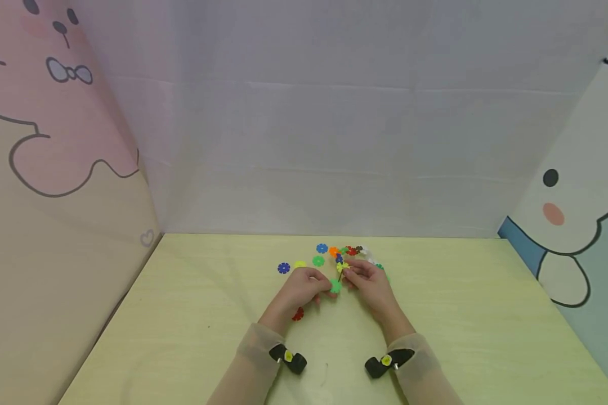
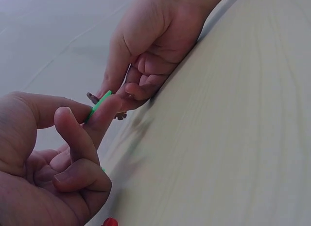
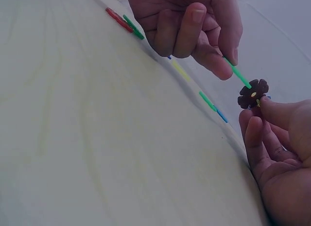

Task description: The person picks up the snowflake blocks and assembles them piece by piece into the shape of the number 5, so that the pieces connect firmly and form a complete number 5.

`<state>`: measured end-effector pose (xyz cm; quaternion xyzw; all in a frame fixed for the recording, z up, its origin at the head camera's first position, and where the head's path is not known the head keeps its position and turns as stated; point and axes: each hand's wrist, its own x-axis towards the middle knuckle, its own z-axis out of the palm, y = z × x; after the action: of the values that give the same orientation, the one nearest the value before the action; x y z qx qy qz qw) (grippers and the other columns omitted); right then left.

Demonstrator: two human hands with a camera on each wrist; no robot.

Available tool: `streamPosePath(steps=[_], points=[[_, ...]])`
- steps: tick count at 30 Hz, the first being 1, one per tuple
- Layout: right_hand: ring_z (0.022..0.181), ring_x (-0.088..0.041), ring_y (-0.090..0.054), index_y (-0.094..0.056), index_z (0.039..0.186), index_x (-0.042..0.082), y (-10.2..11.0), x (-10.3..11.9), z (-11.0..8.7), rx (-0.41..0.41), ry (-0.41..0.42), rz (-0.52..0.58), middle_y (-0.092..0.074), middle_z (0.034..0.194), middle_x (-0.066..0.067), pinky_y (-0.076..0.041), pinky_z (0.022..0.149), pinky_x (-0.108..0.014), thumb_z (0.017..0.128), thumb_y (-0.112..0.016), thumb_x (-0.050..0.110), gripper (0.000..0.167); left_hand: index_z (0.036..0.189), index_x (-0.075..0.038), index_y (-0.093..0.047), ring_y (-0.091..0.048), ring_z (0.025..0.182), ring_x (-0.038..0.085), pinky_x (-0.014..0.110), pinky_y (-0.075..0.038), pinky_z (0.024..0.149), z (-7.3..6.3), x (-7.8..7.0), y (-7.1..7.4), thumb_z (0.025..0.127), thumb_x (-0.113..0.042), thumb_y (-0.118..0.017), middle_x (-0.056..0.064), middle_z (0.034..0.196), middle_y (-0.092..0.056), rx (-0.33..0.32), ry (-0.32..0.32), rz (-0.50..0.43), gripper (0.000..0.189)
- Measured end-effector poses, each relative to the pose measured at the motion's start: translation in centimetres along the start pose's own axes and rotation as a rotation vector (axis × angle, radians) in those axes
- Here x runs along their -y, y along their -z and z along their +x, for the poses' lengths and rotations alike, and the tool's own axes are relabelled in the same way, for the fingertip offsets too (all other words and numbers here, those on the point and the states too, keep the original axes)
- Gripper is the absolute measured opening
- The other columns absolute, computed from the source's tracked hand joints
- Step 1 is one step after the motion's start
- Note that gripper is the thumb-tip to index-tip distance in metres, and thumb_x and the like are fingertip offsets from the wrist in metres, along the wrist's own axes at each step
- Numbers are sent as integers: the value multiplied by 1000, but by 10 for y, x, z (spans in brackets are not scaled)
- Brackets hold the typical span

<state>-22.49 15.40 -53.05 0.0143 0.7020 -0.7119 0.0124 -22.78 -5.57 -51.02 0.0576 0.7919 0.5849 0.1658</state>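
My left hand (image 1: 304, 287) pinches a light green notched plastic disc (image 1: 336, 286) between thumb and forefinger. Opposite it, my right hand (image 1: 371, 284) pinches a dark brown flower-shaped disc (image 3: 252, 94) near its rim. The green disc's edge meets the brown disc in the right wrist view; how deep the notches sit in each other I cannot tell. Bits of yellow show at the brown disc's middle. In the head view a yellow disc (image 1: 342, 267) and a dark blue disc (image 1: 339, 259) sit just beyond, close against the brown one, seemingly joined to it.
Behind the hands, orange (image 1: 334, 251), red (image 1: 352, 251) and white (image 1: 367, 253) discs form a curved row. Loose blue (image 1: 321, 248), green (image 1: 318, 261), dark blue (image 1: 284, 268) and yellow (image 1: 299, 264) discs lie left of it. A red disc (image 1: 298, 314) lies by the left wrist.
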Motion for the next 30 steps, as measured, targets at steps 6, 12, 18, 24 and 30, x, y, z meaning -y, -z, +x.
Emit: streamPosePath(steps=[6,12,18,24,30], points=[[87,-16,-74,-69,138,-5,-1,1,-1,0,-6,-5,-77,104,-11,-59,74,-23,106,-71,1,33,95,-8,-78,-58,58,11,25,-38,54,1,1,-2,96,-19,-78,0,85,-82,-15,8,18,11],[87,-14,-74,-70,135,-7,0,1,-2,-10,2,-22,-78,104,-10,-59,74,-22,104,-73,1,32,96,-7,-79,-60,59,11,24,-41,58,2,2,-3,97,-19,-81,3,86,-82,26,10,-17,12],[87,-13,-74,-72,126,-8,1,-1,-1,-19,-16,-37,-78,101,-9,-60,77,-22,102,-75,-1,25,99,-2,-79,-65,62,11,23,-45,59,1,1,-4,99,-11,-80,8,84,-81,49,12,-62,10],[81,-13,-74,-71,120,-11,1,-3,1,-25,-20,-25,-79,96,-9,-61,77,-22,102,-73,-4,19,102,5,-74,-74,69,15,25,-56,60,4,5,-8,101,-4,-75,14,81,-80,68,-8,-128,9],[80,-12,-75,-70,116,-13,1,-1,-2,-8,-19,2,-79,96,-10,-62,77,-23,101,-74,-6,18,105,8,-72,-77,70,20,33,-64,66,4,6,-11,101,-1,-74,17,83,-79,50,17,-181,10]])
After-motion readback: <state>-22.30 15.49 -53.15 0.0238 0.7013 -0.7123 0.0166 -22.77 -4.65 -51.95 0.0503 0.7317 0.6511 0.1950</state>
